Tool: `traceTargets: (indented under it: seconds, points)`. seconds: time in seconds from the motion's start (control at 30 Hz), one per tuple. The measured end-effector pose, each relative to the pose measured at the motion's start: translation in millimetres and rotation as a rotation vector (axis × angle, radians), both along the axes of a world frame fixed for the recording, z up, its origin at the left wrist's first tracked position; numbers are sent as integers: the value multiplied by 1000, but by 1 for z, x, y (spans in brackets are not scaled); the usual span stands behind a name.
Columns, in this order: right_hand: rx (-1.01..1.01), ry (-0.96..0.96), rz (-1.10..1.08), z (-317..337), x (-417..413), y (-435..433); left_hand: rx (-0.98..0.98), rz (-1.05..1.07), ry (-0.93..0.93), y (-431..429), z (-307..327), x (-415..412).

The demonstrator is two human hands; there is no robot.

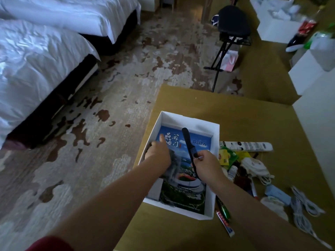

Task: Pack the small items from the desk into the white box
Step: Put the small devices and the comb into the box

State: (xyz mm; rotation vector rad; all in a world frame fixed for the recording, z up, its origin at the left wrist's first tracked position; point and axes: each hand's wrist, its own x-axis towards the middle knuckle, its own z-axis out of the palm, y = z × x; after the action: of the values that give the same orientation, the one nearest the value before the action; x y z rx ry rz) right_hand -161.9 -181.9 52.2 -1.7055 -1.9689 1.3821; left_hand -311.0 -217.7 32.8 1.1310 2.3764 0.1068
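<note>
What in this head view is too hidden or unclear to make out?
- Lower brochure cover: hidden by both forearms.
- White box floor: covered by the brochure.
- Left hand fingers: curled underneath.
- Labels in the desk pile: too small, blurred.
- Cable: runs off the frame edge.

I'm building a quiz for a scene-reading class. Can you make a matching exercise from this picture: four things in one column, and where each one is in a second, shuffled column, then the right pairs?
Things:
1. black comb
2. blue brochure
3. white remote control
4. grey cable

Places:
A. flat on the bottom of the white box
B. on the desk, just beyond the pile of small items
C. held in the right hand above the box
D. coiled on the desk at the right of the pile

Pairs: 1-C, 2-A, 3-B, 4-D
</note>
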Motion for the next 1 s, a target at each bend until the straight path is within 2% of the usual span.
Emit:
traceTargets:
  seconds: [0.1, 0.17, 0.23, 0.43, 0.57, 0.67, 0.8, 1.0]
  points:
    - [34, -99, 38, -8, -5, 9, -59, -307, 248, 2, -9, 16]
    - [47, -149, 33, -11, -9, 14, -66, -467, 264, 5, -15, 20]
    - [66, -176, 53, -13, -12, 20, -106, -516, 262, 4, -18, 20]
    - [115, -168, 156, -17, -32, 43, -206, -465, 341, 0, -14, 5]
    - [151, -279, 302, -24, -42, 64, -181, -452, 222, -1, -8, -4]
    - [160, -348, 389, -29, -48, 79, -79, -377, 123, -4, -5, -9]
    - [159, -306, 456, -39, -59, 91, 39, -314, 97, -5, -3, -17]
    - [119, -197, 466, -43, -64, 101, 33, -358, 27, 1, -13, -15]
